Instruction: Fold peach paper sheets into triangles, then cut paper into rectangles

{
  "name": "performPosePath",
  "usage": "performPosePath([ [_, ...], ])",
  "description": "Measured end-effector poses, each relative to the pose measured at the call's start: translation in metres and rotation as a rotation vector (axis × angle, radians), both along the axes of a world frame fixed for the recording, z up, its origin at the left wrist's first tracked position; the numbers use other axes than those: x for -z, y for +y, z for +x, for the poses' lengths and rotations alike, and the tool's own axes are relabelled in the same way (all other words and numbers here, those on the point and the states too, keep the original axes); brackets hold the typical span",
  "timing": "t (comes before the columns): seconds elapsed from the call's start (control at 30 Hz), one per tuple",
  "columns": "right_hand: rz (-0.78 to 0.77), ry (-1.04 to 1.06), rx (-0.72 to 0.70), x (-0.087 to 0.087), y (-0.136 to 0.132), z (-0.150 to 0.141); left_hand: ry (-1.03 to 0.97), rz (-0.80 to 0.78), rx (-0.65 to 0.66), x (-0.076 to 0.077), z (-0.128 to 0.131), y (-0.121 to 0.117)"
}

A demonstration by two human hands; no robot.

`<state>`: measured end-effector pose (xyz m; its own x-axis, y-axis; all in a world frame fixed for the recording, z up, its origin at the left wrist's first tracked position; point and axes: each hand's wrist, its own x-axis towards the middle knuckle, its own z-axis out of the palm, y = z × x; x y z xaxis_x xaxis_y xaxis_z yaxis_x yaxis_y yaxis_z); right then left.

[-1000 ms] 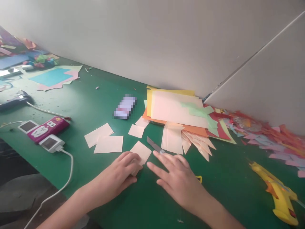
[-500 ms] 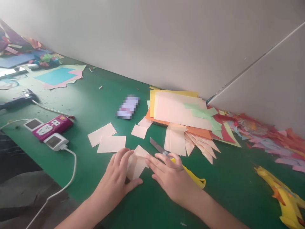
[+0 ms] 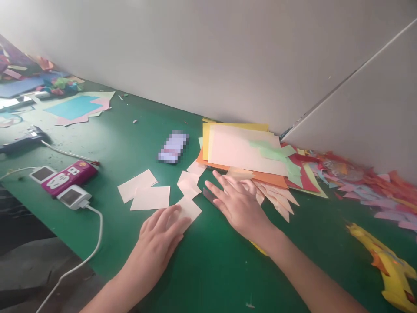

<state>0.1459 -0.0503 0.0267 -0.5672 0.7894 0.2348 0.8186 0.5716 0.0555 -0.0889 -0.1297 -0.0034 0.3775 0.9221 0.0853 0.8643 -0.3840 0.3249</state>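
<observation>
My left hand has its fingers bent over a pale peach paper piece on the green table, gripping its near side. My right hand is open, fingers spread, above a utility knife. Only the knife's blade and a bit of its yellow handle show past the hand. Just beyond my left hand lie overlapping small peach pieces, with two rectangular peach pieces to the left. Folded peach strips fan out right of my right hand, which partly hides a peach stack.
Coloured sheets are stacked near the wall, with a blurred phone to their left. A purple power strip with white chargers and cables sits at left. Paper scraps and a yellow glue gun lie at right.
My right hand has left the paper under my left hand and moved up and right, over the knife. A peach piece now overlaps the small one beyond. My left fingers have closed in over the paper.
</observation>
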Motion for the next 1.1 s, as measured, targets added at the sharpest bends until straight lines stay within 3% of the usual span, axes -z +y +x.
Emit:
performPosePath([
  [0.13, 0.004, 0.022, 0.121, 0.005, -0.007, 0.034, 0.064, 0.069, -0.041, 0.006, -0.021, 0.000],
  [0.3, -0.012, 0.051, 0.211, 0.018, -0.011, 0.074, 0.074, 0.031, 0.043, 0.011, -0.051, 0.010],
  [0.5, -0.139, 0.069, 0.187, 0.024, -0.011, 0.079, 0.070, 0.090, -0.098, 0.010, -0.072, 0.030],
  [0.57, -0.136, 0.094, 0.186, 0.023, -0.011, 0.077, 0.060, 0.152, -0.143, 0.002, -0.065, 0.038],
  [0.73, -0.088, 0.175, 0.136, 0.024, -0.012, 0.077, 0.065, 0.153, -0.058, -0.017, -0.029, 0.062],
  [0.97, 0.035, 0.341, 0.037, 0.020, -0.011, 0.075, 0.023, 0.072, 0.000, -0.009, 0.001, 0.096],
  [1.1, 0.129, 0.443, 0.043, 0.020, -0.012, 0.074, -0.031, 0.037, 0.041, -0.012, 0.013, 0.113],
])
